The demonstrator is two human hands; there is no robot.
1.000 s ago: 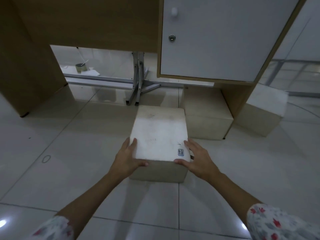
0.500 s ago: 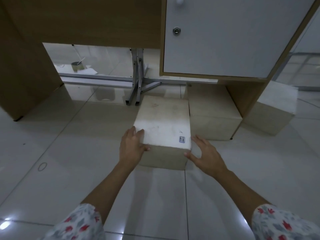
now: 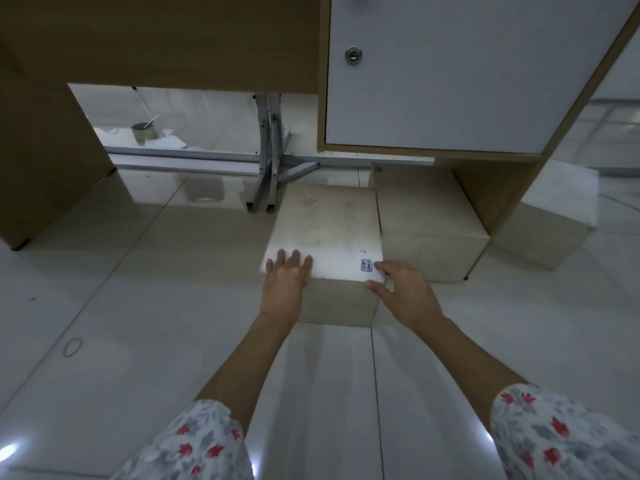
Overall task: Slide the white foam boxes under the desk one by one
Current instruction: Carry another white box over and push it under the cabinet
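A white foam box (image 3: 325,230) with a small blue label lies on the tiled floor, its far end under the wooden desk (image 3: 166,39). My left hand (image 3: 285,282) rests flat on the box's near left corner, fingers over the top edge. My right hand (image 3: 401,289) presses against the near right corner, fingers spread. A second foam box (image 3: 426,216) sits beside it under the desk's white cabinet (image 3: 450,71). A third foam box (image 3: 550,220) stands right of the desk's side panel.
A grey metal leg (image 3: 268,161) and a floor rail stand just beyond the box's far left corner. A roll of tape (image 3: 143,133) and papers lie behind the rail. The desk's left panel (image 3: 41,161) bounds the opening. A rubber band (image 3: 72,347) lies on the floor.
The box has slid farther under the desk, next to the second box. Both hands followed it forward, shifting from gripping its near corners to pressing on its near end.
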